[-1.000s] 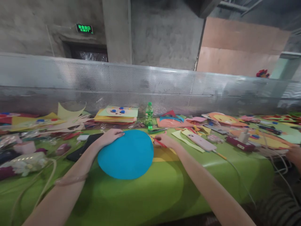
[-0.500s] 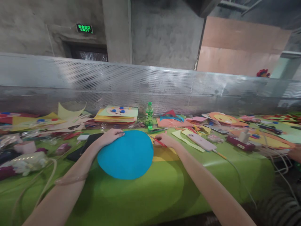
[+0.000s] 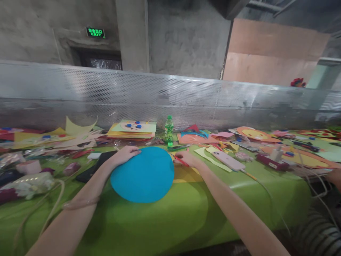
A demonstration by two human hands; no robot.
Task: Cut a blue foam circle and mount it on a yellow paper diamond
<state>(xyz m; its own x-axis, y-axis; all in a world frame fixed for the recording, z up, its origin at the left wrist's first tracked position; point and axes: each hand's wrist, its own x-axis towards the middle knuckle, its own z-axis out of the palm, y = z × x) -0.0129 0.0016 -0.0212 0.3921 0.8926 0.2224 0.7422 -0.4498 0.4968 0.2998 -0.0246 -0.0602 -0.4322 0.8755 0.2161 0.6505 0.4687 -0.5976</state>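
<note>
My left hand is closed on the upper left edge of a large blue paper disc, thumb and fingers pinching it. The disc is tilted towards me above the green-covered table. At the disc's right edge, my right hand is closed around a slim red tool. Its narrow tip points left to the disc's rim; whether it is a pen or scissors I cannot tell. Yellow paper lies under my right hand, partly covered by the disc.
A green bottle stands behind the disc. To the right lie a phone on a cable and a maroon power strip. A paper stack and a black flat object are at left. Another person's hand shows at far right.
Almost nothing differs. Both hands, the disc and the red tool stay in about the same place. At the lower right, a striped fabric has shifted slightly.
</note>
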